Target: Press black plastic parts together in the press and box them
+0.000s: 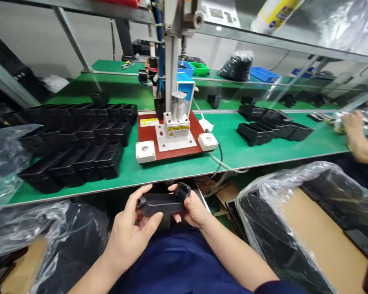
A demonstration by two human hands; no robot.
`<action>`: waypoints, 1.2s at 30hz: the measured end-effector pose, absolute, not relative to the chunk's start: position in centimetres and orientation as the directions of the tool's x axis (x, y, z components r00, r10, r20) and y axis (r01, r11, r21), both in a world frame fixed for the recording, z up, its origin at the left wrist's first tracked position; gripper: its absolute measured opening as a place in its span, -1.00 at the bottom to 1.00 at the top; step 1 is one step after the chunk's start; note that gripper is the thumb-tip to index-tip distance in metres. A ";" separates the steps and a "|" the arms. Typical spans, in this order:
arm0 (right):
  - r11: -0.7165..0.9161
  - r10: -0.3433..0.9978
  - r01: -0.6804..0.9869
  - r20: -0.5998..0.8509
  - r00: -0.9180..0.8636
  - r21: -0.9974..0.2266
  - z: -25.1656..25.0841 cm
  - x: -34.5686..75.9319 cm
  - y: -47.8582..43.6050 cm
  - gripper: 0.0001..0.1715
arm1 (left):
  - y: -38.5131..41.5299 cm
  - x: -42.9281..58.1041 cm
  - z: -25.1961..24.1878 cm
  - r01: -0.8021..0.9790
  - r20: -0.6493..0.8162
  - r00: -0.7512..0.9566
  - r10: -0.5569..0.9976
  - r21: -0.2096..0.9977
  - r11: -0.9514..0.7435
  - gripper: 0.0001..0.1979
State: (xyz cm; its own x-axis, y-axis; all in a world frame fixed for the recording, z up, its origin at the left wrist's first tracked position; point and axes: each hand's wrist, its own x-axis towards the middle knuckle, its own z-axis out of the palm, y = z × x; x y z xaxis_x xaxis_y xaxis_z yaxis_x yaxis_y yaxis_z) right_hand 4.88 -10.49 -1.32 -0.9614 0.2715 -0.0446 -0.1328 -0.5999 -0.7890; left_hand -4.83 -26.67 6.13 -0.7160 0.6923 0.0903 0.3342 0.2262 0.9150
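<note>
Over my lap, just below the bench edge, I hold a long, hollow black plastic housing (161, 204) lying about level. My left hand (130, 226) has its left end between thumb and fingers. My right hand (194, 208) is closed round the other end, where a small squarish black piece (183, 191) stands up. Whether that piece is separate or part of the housing, I cannot tell. Beyond my hands, a press (178, 112) with a metal cylinder block sits on a red-brown base plate (168, 155), with white button boxes (145, 151) at its two front corners.
Rows of black housings (88, 159) cover the bench's left side, and more housings (272, 126) stand to the right. A plastic-lined bin (263, 228) is at my lower right, clear plastic sheeting (70, 228) at lower left. A co-worker's arm (358, 134) reaches in at far right.
</note>
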 end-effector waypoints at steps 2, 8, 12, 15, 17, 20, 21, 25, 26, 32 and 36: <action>-0.687 0.243 -0.148 -0.033 -0.969 -0.711 -1.9 4.8 -10.5 -0.09 | -26.4 -4.3 6.3 0.515 0.245 -0.668 0.703 0.834 0.198 -0.49; -0.810 0.151 -0.085 -0.067 -0.986 -0.580 -2.7 4.2 -10.8 -0.03 | -25.9 -3.7 5.9 0.827 0.585 -0.468 0.663 0.555 0.094 -0.62; -0.826 0.123 -0.048 -0.096 -0.988 -0.561 -3.0 4.1 -10.7 -0.04 | -25.7 -3.7 5.7 0.864 0.633 -0.418 0.651 0.499 0.069 -0.64; -0.827 0.147 -0.050 -0.128 -0.981 -0.560 -2.9 4.1 -10.6 -0.02 | -25.5 -3.7 5.7 0.870 0.642 -0.395 0.657 0.491 0.044 -0.62; -0.815 0.164 -0.059 -0.133 -0.977 -0.576 -2.8 4.1 -10.6 -0.01 | -25.4 -3.7 5.8 0.866 0.635 -0.384 0.670 0.500 0.022 -0.59; -0.799 0.177 -0.075 -0.114 -0.977 -0.596 -2.5 4.0 -10.5 -0.03 | -25.4 -3.7 5.7 0.857 0.630 -0.386 0.674 0.515 0.009 -0.56; -0.798 0.179 -0.079 -0.110 -0.978 -0.598 -2.5 4.0 -10.5 -0.03 | -25.4 -3.7 5.6 0.856 0.630 -0.390 0.672 0.516 0.014 -0.56; -0.794 0.201 -0.087 -0.124 -0.972 -0.601 -2.4 3.9 -10.5 -0.05 | -25.5 -3.7 5.2 0.845 0.618 -0.413 0.669 0.533 0.029 -0.53; -0.792 0.214 -0.095 -0.129 -0.968 -0.603 -2.3 3.9 -10.5 -0.05 | -25.6 -3.7 5.2 0.835 0.601 -0.426 0.676 0.550 0.037 -0.50; -0.768 0.287 -0.164 -0.105 -0.952 -0.619 -1.8 3.9 -10.6 -0.14 | -25.5 -3.9 5.4 0.789 0.529 -0.517 0.673 0.600 0.134 -0.38; -0.755 0.296 -0.163 -0.109 -0.949 -0.635 -1.4 3.9 -10.6 -0.14 | -25.2 -3.9 5.6 0.785 0.518 -0.551 0.655 0.587 0.196 -0.52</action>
State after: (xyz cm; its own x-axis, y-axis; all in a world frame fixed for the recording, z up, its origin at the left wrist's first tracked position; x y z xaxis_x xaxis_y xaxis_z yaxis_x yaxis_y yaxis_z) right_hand 3.94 -10.62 -1.40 -0.9488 0.2965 -0.1093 -0.1627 -0.7548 -0.6355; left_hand -3.90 -25.22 5.65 -0.5505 0.6548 0.5178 0.7854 0.1961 0.5871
